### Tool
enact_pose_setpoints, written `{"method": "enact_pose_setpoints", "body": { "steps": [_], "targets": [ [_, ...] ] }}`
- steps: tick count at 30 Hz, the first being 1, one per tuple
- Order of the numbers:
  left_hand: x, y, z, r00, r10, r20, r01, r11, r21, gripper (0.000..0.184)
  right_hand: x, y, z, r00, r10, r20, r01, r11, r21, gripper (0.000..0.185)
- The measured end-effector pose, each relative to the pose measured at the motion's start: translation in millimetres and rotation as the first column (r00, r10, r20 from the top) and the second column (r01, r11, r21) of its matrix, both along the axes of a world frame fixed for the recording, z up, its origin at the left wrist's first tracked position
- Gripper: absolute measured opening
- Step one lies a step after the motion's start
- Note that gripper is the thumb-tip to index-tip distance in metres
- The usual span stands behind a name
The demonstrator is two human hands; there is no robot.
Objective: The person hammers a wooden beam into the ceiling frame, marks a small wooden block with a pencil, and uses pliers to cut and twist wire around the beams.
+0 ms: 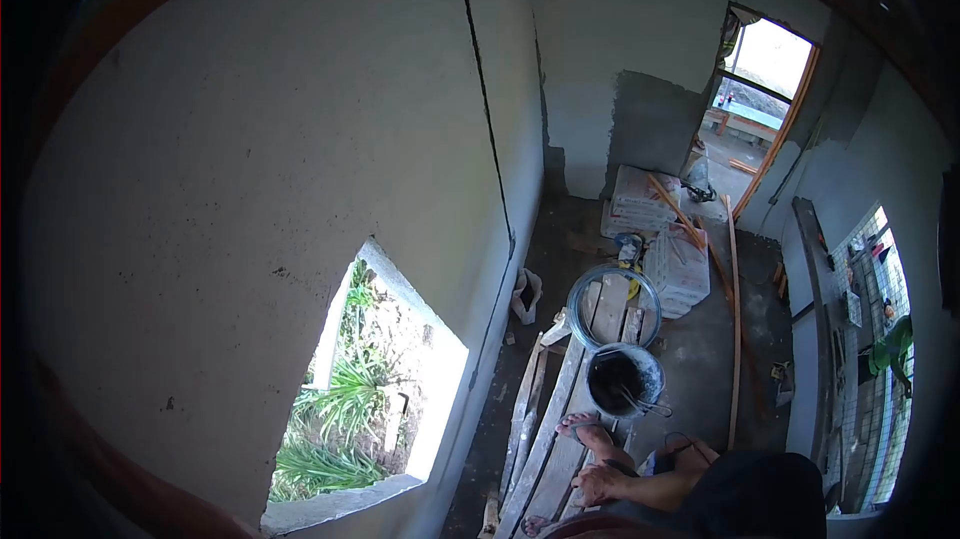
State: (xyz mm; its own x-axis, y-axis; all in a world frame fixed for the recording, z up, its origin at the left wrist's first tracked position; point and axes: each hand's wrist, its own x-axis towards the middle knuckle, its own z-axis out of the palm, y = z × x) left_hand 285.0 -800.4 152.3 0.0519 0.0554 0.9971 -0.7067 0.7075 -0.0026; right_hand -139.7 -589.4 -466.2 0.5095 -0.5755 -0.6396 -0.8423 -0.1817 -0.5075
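Note:
My right hand (598,484) is low in the view, its fingers loosely bent and a little apart beside my sandalled foot (588,429), with nothing visible in them. Both are over a platform of wooden planks (553,469). Just beyond the foot stands a bucket (652,371) with dark contents and a metal-handled tool (648,406) in it. A coil of wire or tubing (574,311) lies on the planks behind the bucket. My left hand is not in view; a blurred brown shape, perhaps an arm, crosses the lower left edge.
A plastered wall (220,169) with a bright window opening (452,369) rises at left. Stacked bags (680,274) and long wooden strips (733,339) stand toward the doorway (805,104). A mesh-covered window (880,419) is at right.

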Motion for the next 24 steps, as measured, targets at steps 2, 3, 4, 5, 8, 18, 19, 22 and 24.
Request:
{"method": "enact_pose_setpoints", "body": {
  "steps": [2, 3, 4, 5, 8, 18, 19, 22, 24],
  "targets": [
    [4.2, 0.6, 0.6, 1.000, 0.024, -0.001, -0.024, 1.000, 0.000, 0.038, -0.7, 4.1, -20.6, 1.000, 0.019, -0.007, -0.019, 0.999, 0.027, 0.063],
    [6.8, 1.4, 0.8, 0.999, 0.054, 0.000, -0.054, 0.999, 0.005, 0.038, -3.3, 6.0, -26.8, 1.000, 0.010, -0.015, -0.009, 1.000, 0.029, 0.064],
    [8.5, 0.9, 0.2, 0.997, 0.083, 0.001, -0.083, 0.996, 0.010, 0.038, -3.1, 4.6, -23.3, 1.000, -0.001, -0.024, 0.002, 1.000, 0.031, 0.065],
    [8.7, 0.2, -0.5, 0.996, 0.082, -0.019, -0.082, 0.997, 0.008, 0.038, -3.1, 2.9, -19.7, 0.999, -0.011, -0.033, 0.012, 0.999, 0.031, 0.065],
    [12.0, 0.9, 0.0, 0.997, 0.066, -0.040, -0.066, 0.998, 0.015, 0.036, -3.5, -10.4, -2.8, 0.998, 0.012, -0.066, -0.010, 0.999, 0.033, 0.064],
    [28.4, -32.4, 1.4, 0.663, 0.743, 0.086, -0.652, 0.631, -0.420, 0.008, 21.4, -80.7, -20.7, 0.935, 0.330, -0.128, -0.354, 0.890, -0.289, 0.049],
    [25.9, -42.3, 4.4, 0.758, 0.649, 0.062, -0.566, 0.702, -0.433, 0.012, 9.8, -85.8, -69.2, 0.955, 0.290, 0.060, -0.253, 0.905, -0.342, 0.038],
    [40.1, -57.5, -1.2, 0.822, 0.560, 0.105, -0.458, 0.759, -0.463, 0.024, 31.2, -90.1, -32.7, 0.974, 0.223, 0.051, -0.196, 0.929, -0.313, 0.034],
    [38.4, -53.2, -12.8, 0.870, 0.485, 0.091, -0.421, 0.826, -0.376, 0.025, 40.3, -87.7, -22.2, 0.975, 0.211, 0.064, -0.185, 0.941, -0.282, 0.032]
  ]
}}
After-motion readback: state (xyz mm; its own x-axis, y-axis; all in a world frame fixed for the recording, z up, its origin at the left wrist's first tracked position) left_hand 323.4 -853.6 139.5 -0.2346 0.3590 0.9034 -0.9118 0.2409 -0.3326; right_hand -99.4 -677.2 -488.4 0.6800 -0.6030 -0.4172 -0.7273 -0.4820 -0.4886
